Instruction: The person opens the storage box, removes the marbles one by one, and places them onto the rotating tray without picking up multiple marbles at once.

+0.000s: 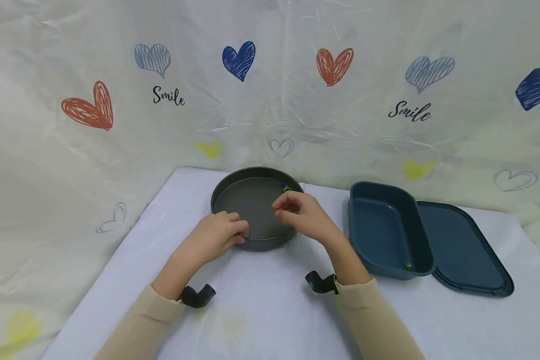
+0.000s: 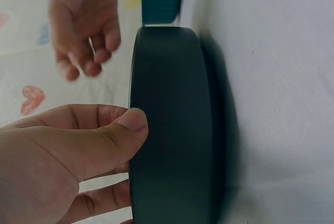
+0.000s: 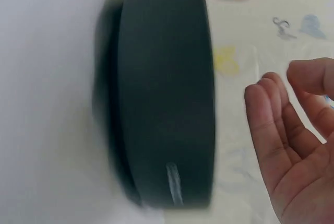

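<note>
Left hand (image 1: pixel 216 235) pinches the round baking pan (image 1: pixel 247 202), judged stiff, light, best held by opposite walls; right hand (image 1: pixel 309 216), half-open, holds nothing.

Round dark pan (image 1: pixel 247 200) | flat, open upward | green-blue piece (image 1: pixel 286 187) inside, far right

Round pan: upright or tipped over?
Upright. In the head view the round pan has its open side up, inner floor showing; the left hand grips its near rim.
</note>
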Demonstrator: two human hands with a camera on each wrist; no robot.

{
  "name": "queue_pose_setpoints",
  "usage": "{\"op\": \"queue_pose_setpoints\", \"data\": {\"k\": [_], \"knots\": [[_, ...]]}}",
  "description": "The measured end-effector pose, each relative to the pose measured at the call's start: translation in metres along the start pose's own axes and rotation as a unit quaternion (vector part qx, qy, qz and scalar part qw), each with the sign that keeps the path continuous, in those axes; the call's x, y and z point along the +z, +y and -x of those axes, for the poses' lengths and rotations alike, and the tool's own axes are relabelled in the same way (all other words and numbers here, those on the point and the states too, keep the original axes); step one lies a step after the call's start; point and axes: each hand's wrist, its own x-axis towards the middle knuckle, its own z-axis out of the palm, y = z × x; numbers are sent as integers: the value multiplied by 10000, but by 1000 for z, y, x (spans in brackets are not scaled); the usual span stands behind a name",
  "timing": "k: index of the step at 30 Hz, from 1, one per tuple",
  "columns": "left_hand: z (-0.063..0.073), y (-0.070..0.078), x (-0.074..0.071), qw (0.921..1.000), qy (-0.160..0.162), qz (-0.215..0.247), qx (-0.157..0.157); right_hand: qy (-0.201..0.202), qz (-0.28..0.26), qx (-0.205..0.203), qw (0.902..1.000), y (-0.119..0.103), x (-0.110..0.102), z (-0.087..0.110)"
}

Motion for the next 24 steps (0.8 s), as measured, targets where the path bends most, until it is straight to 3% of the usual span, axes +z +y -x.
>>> {"op": "queue_pose_setpoints", "data": {"k": [7, 13, 19, 24], "knots": [[1, 0, -1, 9999, 107, -58, 72, 471, 775, 353, 9952, 7, -60, 52], [-4, 1, 0, 9998, 104, -55, 133, 842, 1754, 612, 9790, 25, -104, 97], [-1, 3, -1, 10000, -5, 40, -46, 556, 2277, 906, 9679, 34, -127, 112], [-1, 4, 0, 10000, 46, 52, 19, 192, 2534, 1089, 9610, 40, -137, 118]]}}
